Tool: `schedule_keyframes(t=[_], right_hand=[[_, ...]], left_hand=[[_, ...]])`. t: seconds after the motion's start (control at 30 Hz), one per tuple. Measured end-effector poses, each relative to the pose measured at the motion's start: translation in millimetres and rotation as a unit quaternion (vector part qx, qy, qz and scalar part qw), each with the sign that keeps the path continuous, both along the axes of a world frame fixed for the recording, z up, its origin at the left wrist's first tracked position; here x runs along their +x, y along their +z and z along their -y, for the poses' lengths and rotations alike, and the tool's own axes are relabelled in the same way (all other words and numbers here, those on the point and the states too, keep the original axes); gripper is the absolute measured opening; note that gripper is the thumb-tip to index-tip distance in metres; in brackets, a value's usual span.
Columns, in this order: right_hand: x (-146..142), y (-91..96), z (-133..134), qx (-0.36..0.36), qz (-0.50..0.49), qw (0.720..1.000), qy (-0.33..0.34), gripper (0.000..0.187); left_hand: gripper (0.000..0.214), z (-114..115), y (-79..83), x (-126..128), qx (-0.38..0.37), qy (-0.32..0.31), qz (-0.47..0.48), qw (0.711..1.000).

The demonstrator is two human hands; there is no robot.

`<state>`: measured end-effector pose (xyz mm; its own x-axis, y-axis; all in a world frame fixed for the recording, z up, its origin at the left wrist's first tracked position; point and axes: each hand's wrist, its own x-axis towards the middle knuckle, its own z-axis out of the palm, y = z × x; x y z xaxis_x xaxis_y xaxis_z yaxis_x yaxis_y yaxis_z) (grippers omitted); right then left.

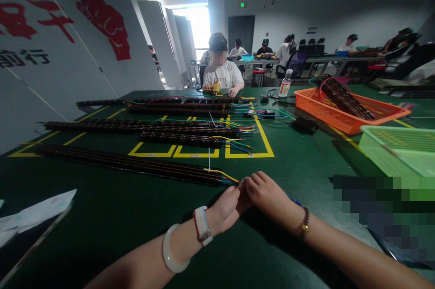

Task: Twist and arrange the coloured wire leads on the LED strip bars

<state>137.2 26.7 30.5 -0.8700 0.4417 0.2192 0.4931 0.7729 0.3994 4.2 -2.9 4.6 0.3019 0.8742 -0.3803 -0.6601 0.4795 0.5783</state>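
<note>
Closest to me on the green table lies a long dark bundle of strips [136,164] with a white cable tie [210,162] near its right end. Yellow and blue wires [226,175] run from that end into my fingers. My left hand [228,202], with a watch and a pale bangle on the wrist, is closed on the wires. Against it my right hand [267,191] pinches the wire ends, fingertips meeting the left ones. The exact tips are hidden by the fingers. A blue piece of wire [296,201] shows behind my right wrist.
More strip bundles [146,127] with loose coloured wires lie farther back across yellow tape outlines [249,156]. At right stand an orange basket [343,117] holding a bundle, a green basket [401,144] and a bottle [285,84]. A co-worker [222,71] sits opposite. White paper [37,214] lies left.
</note>
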Motion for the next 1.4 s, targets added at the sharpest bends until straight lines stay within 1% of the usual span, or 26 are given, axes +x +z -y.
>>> schedule_keyframes(t=[0.1,0.2,0.27,0.33,0.4,0.5,0.57,0.63,0.7,0.77,0.87,0.97,1.03,1.13,1.23,1.3,1.4], right_hand=[[-2.4,-1.8,4.2,0.005,-0.005,1.0,-0.006,0.017],[-3.7,-3.6,8.7,-0.002,-0.008,1.0,-0.009,0.023],[-3.7,-0.8,10.8,-0.016,-0.01,1.0,-0.015,0.024],[-2.1,7.8,10.9,-0.043,-0.019,0.999,-0.023,0.023],[2.1,22.0,8.6,-0.095,-0.044,0.994,-0.032,0.02],[13.6,47.1,1.9,-0.194,-0.102,0.974,-0.05,0.017],[22.6,60.5,-2.6,-0.234,-0.123,0.962,-0.073,0.015],[29.8,67.9,-5.3,-0.266,-0.119,0.952,-0.089,0.015],[33.4,68.7,-5.3,-0.285,-0.097,0.948,-0.101,0.014],[33.5,64.0,-3.2,-0.286,-0.068,0.949,-0.114,0.011],[30.5,53.0,0.9,-0.26,-0.033,0.956,-0.129,0.014],[28.6,46.6,2.3,-0.251,-0.007,0.96,-0.127,0.015],[29.0,47.7,1.7,-0.27,-0.002,0.956,-0.118,0.011],[31.6,55.0,-0.1,-0.3,-0.017,0.949,-0.101,0.01],[35.0,62.9,-1.9,-0.3,-0.026,0.949,-0.095,0.011],[36.7,66.3,-3.5,-0.27,-0.022,0.956,-0.114,0.011],[38.3,67.2,-8.5,-0.177,-0.026,0.969,-0.169,0.009]], left_hand=[[0.009,-1.3,-0.3,-0.2,-0.008,0.021,0.031,0.999],[0.009,-3.7,-3.6,-0.8,-0.012,0.021,0.078,0.997],[0.011,-5.4,-5.8,-1.3,-0.013,0.02,0.091,0.996],[0.012,-6.6,-6.7,-2.0,-0.016,0.017,0.087,0.996],[0.012,-7.2,-6.4,-3.1,-0.019,0.008,0.077,0.997],[0.016,-7.0,-5.5,-5.1,-0.009,-0.021,0.062,0.998],[0.02,-6.2,-4.8,-6.1,0.0,-0.044,0.049,0.998],[0.024,-5.2,-3.6,-6.8,0.005,-0.053,0.037,0.998],[0.025,-4.4,-2.4,-7.3,0.011,-0.051,0.028,0.998],[0.025,-4.1,-1.7,-8.1,0.023,-0.052,0.029,0.998],[0.026,-4.3,-2.3,-9.4,0.045,-0.062,0.045,0.996],[0.021,-4.7,-3.9,-9.8,0.045,-0.064,0.052,0.996],[0.018,-4.8,-4.5,-9.3,0.033,-0.061,0.046,0.997],[0.017,-4.6,-3.7,-8.2,0.015,-0.05,0.035,0.998],[0.022,-4.3,-1.1,-7.6,0.01,-0.057,0.036,0.998],[0.026,-4.0,0.5,-7.4,0.014,-0.06,0.037,0.997],[0.031,-3.2,1.6,-7.0,0.027,-0.057,0.038,0.997]])
